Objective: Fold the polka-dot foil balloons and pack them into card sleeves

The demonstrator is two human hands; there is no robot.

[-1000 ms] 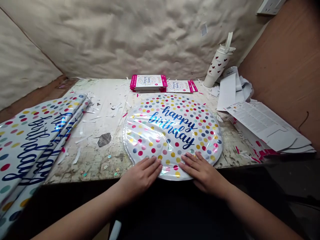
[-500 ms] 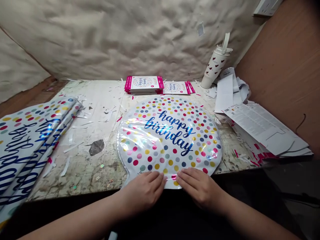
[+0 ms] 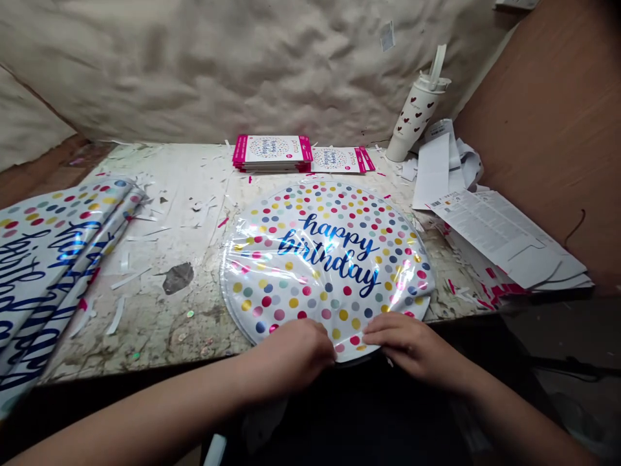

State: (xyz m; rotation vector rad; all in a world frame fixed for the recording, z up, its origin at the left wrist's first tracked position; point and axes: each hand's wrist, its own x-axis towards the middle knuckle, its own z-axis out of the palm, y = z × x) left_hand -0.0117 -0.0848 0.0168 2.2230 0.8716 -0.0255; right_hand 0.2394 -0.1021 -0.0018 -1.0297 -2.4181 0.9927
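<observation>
A flat round foil balloon (image 3: 330, 304) with coloured dots and blue "happy birthday" lettering lies on the worn table, its near rim reaching past the front edge. My left hand (image 3: 295, 356) is closed at that near rim, fingers curled, thumb hidden. On the right, my right hand (image 3: 417, 349) pinches the same rim, fingers on top and thumb below. A gap of bare foil lies between the two hands.
More dotted foil balloons (image 3: 43, 259) lie folded at the left. Pink-edged packets (image 3: 272, 152) are stacked at the back. A white tumbler with hearts (image 3: 417, 116) stands near printed card sheets (image 3: 514, 239) on the right. Paper scraps litter the table (image 3: 179, 194).
The balloon has turned, and its tail at the lower left no longer shows. My left hand has curled its fingers at the rim; my right hand has shifted right.
</observation>
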